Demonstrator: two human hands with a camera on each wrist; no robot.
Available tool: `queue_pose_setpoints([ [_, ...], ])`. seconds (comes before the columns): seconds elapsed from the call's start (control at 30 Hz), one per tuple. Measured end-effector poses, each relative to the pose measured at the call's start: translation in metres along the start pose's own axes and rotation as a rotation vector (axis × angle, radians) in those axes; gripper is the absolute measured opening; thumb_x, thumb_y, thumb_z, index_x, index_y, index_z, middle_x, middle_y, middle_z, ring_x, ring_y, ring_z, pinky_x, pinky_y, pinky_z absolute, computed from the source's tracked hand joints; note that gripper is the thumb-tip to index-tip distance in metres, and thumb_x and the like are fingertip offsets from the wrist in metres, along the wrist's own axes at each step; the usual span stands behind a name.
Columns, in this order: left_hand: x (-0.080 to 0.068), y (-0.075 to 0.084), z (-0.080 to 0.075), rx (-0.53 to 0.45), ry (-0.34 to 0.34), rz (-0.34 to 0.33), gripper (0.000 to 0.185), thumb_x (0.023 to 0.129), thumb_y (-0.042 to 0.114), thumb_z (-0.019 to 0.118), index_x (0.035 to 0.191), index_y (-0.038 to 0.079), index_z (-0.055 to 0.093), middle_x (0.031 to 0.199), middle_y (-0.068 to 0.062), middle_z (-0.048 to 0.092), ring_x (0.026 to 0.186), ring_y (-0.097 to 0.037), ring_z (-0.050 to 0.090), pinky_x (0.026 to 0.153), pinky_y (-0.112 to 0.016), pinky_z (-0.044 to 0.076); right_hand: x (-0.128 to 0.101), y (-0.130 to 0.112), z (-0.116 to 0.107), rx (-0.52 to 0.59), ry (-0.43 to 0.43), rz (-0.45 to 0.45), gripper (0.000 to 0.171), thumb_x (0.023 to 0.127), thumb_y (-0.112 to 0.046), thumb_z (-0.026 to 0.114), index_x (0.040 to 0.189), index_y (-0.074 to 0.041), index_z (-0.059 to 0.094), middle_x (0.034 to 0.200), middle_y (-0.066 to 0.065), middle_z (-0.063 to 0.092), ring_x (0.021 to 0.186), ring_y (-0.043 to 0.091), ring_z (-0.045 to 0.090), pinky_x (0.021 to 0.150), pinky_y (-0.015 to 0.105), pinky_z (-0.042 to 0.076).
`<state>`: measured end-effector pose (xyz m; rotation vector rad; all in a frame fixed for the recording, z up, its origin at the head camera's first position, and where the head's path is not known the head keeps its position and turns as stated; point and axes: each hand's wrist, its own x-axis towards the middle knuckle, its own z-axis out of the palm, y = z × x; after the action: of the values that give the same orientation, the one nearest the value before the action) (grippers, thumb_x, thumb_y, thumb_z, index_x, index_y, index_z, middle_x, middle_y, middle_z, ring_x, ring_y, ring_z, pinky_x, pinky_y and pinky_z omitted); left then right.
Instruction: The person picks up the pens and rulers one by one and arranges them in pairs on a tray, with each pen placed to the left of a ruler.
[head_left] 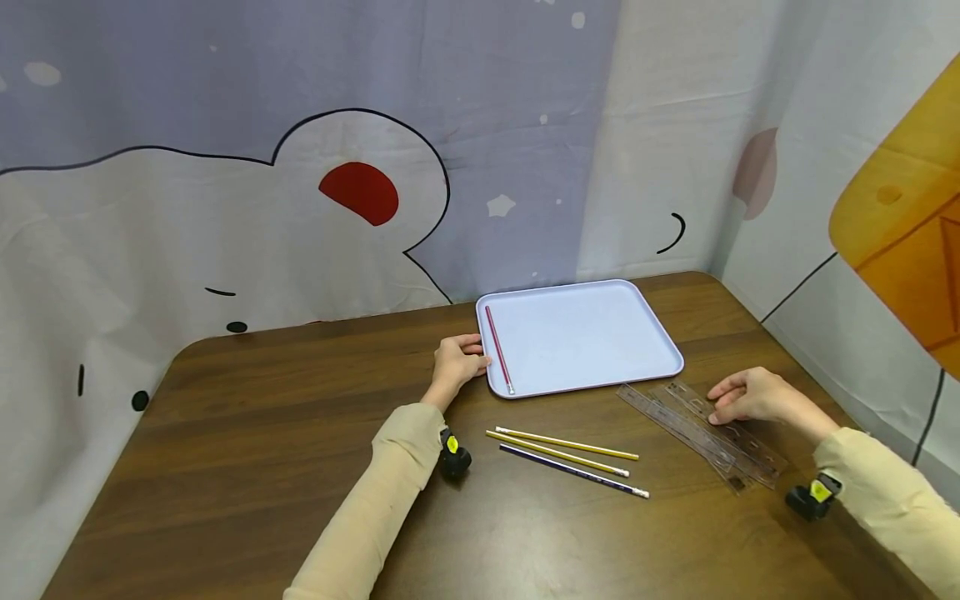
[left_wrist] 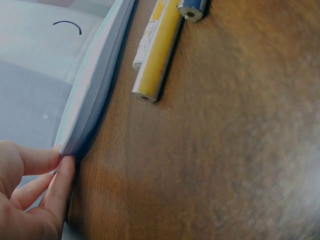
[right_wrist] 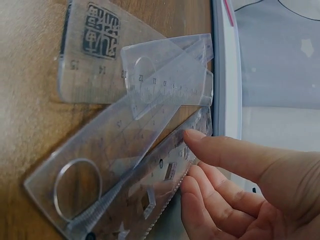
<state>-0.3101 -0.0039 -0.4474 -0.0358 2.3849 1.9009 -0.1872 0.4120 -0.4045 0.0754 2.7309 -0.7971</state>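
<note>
At the left edge of the pale lavender tray (head_left: pixel 585 333), my left hand (head_left: pixel 456 363) pinches the rim between thumb and fingers, seen closely in the left wrist view. Along the tray's left side lies a red pencil (head_left: pixel 498 350). My right hand (head_left: pixel 753 395) is at several overlapping clear plastic rulers (right_wrist: pixel 120 130) on the table. Its thumb (right_wrist: pixel 200 140) lies over the toothed stencil ruler (right_wrist: pixel 172 172), with the other fingers bent beside that ruler's edge. A gap shows between thumb and fingers; whether they press the ruler is unclear.
Two yellow pencils (head_left: pixel 570 443) and a dark blue pencil (head_left: pixel 573 471) lie in front of the tray on the wooden table (head_left: pixel 300 433). A printed curtain (head_left: pixel 525 167) hangs behind the table and along its right side. The rulers' far ends lie close to the tray's front right corner.
</note>
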Motion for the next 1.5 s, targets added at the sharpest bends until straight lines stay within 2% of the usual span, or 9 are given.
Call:
queue_pose_setpoints([
  [0.6,0.0002,0.0004,0.0002,0.005,0.004,-0.004,0.046,0.078,-0.01,0.071,0.122,-0.003,0.062,0.107,-0.023,0.068,0.069,-0.013,0.065,0.068,-0.028,0.062,0.0001,-0.0012,-0.0003,-0.011,-0.016,-0.005,0.044,0.073,-0.024,0.083,0.102,0.006,0.068,0.084,0.002,0.073,0.072,0.008,0.06,0.06,0.021,0.05],
  [0.8,0.0005,0.0006,0.0002,0.017,0.008,-0.011,0.046,0.077,-0.01,0.072,0.122,-0.003,0.063,0.106,-0.022,0.068,0.068,-0.012,0.063,0.067,-0.028,0.062,0.0023,0.0022,-0.0006,0.022,-0.039,-0.013,0.043,0.074,-0.021,0.082,0.103,0.008,0.068,0.085,0.003,0.073,0.072,0.007,0.06,0.06,0.019,0.05],
  [1.1,0.0015,0.0003,-0.0001,0.018,0.009,-0.014,0.046,0.077,-0.01,0.072,0.122,-0.002,0.063,0.106,-0.022,0.068,0.068,-0.012,0.064,0.066,-0.027,0.062,0.0048,0.0046,-0.0009,0.135,-0.086,-0.029,0.042,0.076,-0.013,0.08,0.104,0.015,0.065,0.085,0.005,0.073,0.068,0.0,0.059,0.061,0.017,0.054],
  [1.5,0.0017,-0.001,0.0003,0.03,0.009,-0.015,0.046,0.078,-0.009,0.072,0.122,-0.003,0.063,0.107,-0.022,0.069,0.069,-0.013,0.065,0.067,-0.027,0.062,0.0061,0.0043,-0.0014,0.111,-0.108,-0.022,0.038,0.078,-0.011,0.078,0.102,0.015,0.064,0.079,-0.001,0.068,0.067,0.001,0.056,0.058,0.017,0.051],
])
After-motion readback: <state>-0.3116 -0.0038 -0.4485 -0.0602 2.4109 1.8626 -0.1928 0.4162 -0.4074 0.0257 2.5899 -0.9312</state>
